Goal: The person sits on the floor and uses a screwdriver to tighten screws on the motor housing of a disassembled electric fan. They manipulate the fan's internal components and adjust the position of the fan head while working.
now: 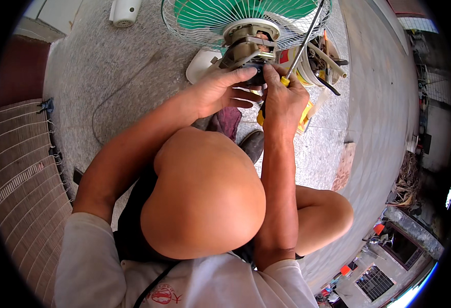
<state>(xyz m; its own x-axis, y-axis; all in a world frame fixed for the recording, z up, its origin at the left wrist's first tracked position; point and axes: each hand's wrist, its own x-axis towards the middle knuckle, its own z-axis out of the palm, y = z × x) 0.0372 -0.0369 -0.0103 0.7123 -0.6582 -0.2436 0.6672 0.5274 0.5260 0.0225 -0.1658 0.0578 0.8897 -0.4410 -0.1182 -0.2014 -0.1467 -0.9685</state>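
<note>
An electric fan stands in front of me, its bare motor (251, 40) facing me and a wire guard (194, 32) with green blades (199, 14) beyond it. At the motor's near side is a small black part (257, 76). My left hand (217, 91) reaches it from the left, thumb against it and fingers stretched apart below. From the right, my right hand (285, 97) touches the same part with thumb and fingertips. A long screwdriver (303, 45) with a yellow handle end is tucked in that hand, its shaft pointing away. The palm hides most of its handle.
Right of the fan stands a bucket (303, 72) of tools. A white cover (125, 13) lies at the far left on the speckled floor (133, 66). My raised knee (205, 195) is between my forearms. A dark cloth (226, 122) and a shoe (253, 145) are below my hands.
</note>
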